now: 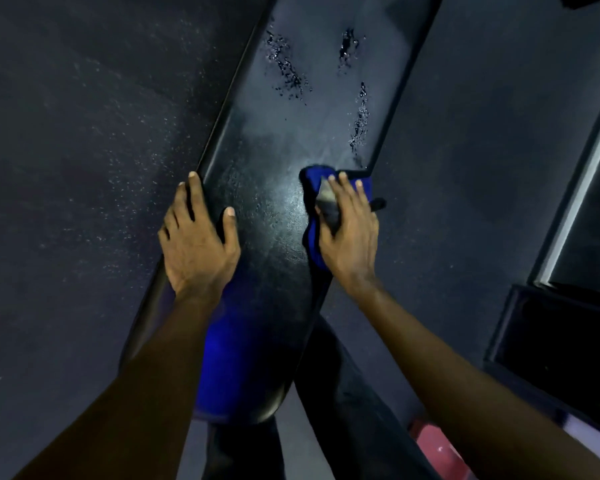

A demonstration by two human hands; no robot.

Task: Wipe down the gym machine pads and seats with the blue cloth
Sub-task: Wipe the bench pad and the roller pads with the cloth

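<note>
Wiping is under way on a long black pad [274, 220] that runs from 6 o'clock up toward 1 o'clock across a dark, speckled rubber floor [84, 133]. The right hand [350, 230] lies flat on the blue cloth [312, 181], fingers spread and straight, pressing it to the pad rather than clutching it. The cloth sits bunched at the pad's 3 o'clock edge, about midway along, with a grey patch showing between thumb and forefinger. The left hand [198, 244] braces the opposite edge at 9 o'clock, thumb on top, fingers laid straight along the rim and gripping nothing.

The pad looks like pebbled vinyl with a rounded lip, and it shines where light strikes near the cloth. Toward 12 o'clock from the cloth, three ragged streaks of droplets [288, 71] bead on the surface, unwiped. The near half appears dull and damp, probably already covered.

The next move likely calls for a firm push of the cloth toward 12 o'clock, through the beads, then across to the 9 o'clock lip. Vinyl this slick should let the soft, folded cloth glide easily.

A blue shape [222, 358] shows under the left forearm at 6 o'clock; what it is cannot be told. A pink object [437, 448] sits at 5 o'clock.
</note>
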